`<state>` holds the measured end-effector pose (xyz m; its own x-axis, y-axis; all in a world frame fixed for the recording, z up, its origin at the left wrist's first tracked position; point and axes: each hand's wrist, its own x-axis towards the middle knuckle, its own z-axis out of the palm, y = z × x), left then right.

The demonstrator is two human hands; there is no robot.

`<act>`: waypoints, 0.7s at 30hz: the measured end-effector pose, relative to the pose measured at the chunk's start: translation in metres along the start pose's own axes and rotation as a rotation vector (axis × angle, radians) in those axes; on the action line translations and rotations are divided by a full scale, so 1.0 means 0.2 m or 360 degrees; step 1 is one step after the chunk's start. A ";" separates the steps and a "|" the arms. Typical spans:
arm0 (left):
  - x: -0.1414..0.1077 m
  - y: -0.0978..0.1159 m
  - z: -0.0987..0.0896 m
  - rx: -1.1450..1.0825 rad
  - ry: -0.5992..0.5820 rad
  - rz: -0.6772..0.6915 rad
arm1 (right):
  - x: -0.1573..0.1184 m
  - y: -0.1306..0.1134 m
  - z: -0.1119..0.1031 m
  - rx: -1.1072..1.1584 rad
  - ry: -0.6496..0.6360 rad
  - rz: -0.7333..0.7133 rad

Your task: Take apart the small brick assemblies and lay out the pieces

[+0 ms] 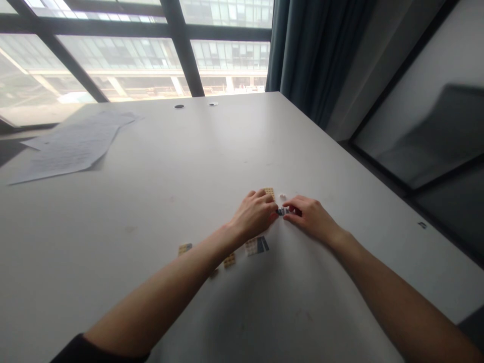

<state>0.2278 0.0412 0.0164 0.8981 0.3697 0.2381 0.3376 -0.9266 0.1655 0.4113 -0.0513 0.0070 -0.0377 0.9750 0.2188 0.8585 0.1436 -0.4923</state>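
Observation:
My left hand (258, 212) and my right hand (310, 217) meet over the white table, fingertips close together. Between them is a small grey building-brick piece (283, 211) with studs. The left fingers pinch its left end, while the right thumb and index finger close on its right end. Just behind the left fingers lies a tan studded plate (269, 192), partly hidden. A small white piece (282, 196) rests beyond the fingertips. Below the left wrist sits a plate with pale studs and dark grey stripes (257, 245).
Along my left forearm lie a tan brick plate (229, 260), a small brown piece (214, 273) and a tan and grey plate (185, 248), partly covered. Printed sheets (79, 146) spread at the far left of the table (170, 151). A small dark object (422, 225) lies near the right edge.

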 end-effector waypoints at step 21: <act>-0.25 -0.04 -0.16 -0.0085 0.0016 -0.0110 | -0.05 -0.11 -0.02 0.0034 -0.0052 -0.0260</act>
<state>0.1715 0.0326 0.0331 0.8703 0.4335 0.2339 0.3828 -0.8941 0.2325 0.3946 -0.0649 0.0201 -0.1927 0.9433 0.2703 0.8285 0.3040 -0.4704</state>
